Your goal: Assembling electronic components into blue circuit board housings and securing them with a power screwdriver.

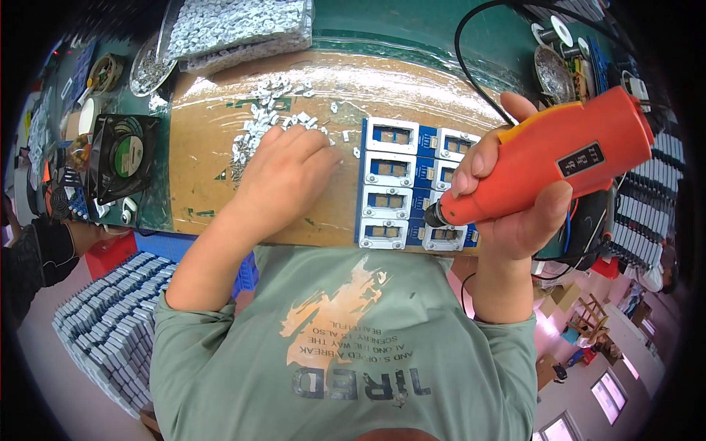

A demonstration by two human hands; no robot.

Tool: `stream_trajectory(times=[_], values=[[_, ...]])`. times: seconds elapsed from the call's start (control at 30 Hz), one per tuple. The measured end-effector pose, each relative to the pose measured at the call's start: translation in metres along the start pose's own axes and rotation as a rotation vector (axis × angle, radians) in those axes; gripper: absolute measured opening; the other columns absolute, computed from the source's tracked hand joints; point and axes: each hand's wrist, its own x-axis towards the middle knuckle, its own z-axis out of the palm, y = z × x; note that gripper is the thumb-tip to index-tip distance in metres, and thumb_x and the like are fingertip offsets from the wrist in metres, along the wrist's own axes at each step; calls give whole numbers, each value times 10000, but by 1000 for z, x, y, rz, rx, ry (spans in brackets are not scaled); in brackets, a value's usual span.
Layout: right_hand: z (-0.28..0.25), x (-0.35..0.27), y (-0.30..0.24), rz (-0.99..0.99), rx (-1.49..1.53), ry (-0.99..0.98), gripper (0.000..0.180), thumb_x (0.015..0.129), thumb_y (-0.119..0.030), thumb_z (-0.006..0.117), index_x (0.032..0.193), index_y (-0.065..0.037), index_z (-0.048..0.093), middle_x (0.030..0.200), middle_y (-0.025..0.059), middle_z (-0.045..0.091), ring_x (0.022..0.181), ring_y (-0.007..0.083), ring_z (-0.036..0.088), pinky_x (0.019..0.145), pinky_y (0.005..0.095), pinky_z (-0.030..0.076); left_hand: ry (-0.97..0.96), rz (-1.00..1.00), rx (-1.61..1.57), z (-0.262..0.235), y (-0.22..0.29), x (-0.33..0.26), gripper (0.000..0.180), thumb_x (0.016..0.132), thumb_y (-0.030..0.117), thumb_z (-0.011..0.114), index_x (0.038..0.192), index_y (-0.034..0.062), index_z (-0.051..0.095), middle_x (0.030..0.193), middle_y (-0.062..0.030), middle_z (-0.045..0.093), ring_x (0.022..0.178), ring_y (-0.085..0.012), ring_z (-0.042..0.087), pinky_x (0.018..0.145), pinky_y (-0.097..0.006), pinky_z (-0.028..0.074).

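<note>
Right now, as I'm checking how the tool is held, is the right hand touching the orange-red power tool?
Touching. The head view shows the right hand wrapped around the orange-red power tool, with fingertips against its casing.

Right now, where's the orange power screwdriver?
Head view, right side: the orange power screwdriver is in the right hand, its black nose by the white frames.

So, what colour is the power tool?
The tool is orange-red with a yellow-orange strip, seen in the head view.
</note>
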Motion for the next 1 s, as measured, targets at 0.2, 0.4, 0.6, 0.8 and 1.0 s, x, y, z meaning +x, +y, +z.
stream_trajectory(times=[0.2, 0.4, 0.6, 0.8, 1.0], values=[[10, 2, -2, -97, 207, -15, 1083, 733, -772, 611, 1388, 48, 344, 832, 96, 577, 706, 189, 605, 632, 324, 537, 178, -27, -249, 5, 21, 22, 143, 739, 76, 696, 875, 79, 652, 916, -61, 609, 856, -270, 579, 780, -387, 450], [10, 23, 18, -372, 282, -239, 1111, 709, -839, 543, 1385, 24, 362, 917, 105, 581, 750, 215, 601, 674, 345, 528, 91, -4, -256, 18, 29, 45, 158, 715, 69, 693, 865, 71, 646, 899, -62, 599, 882, -272, 589, 787, -390, 456], [19, 18, 6, -319, 46, -158, 1093, 706, -826, 559, 1382, 10, 365, 931, 107, 579, 768, 220, 602, 704, 352, 525, 193, -17, -275, 31, 28, 45, 122, 733, 128, 682, 838, 75, 653, 844, -46, 551, 869, -247, 563, 767, -387, 435], [15, 21, 7, -274, 119, -227, 1070, 700, -807, 587, 1374, -3, 375, 936, 111, 582, 779, 232, 607, 713, 360, 532, 162, -30, -279, 29, 32, 48, 140, 724, 133, 681, 848, 77, 652, 834, -51, 547, 859, -250, 560, 762, -386, 434], [25, 18, -2, -220, -83, -201, 978, 693, -699, 663, 1345, -15, 413, 974, 118, 599, 832, 258, 624, 742, 375, 533, 190, -4, -308, 33, 34, 48, 153, 701, 108, 675, 849, 84, 643, 818, -65, 538, 843, -269, 550, 741, -394, 432]])
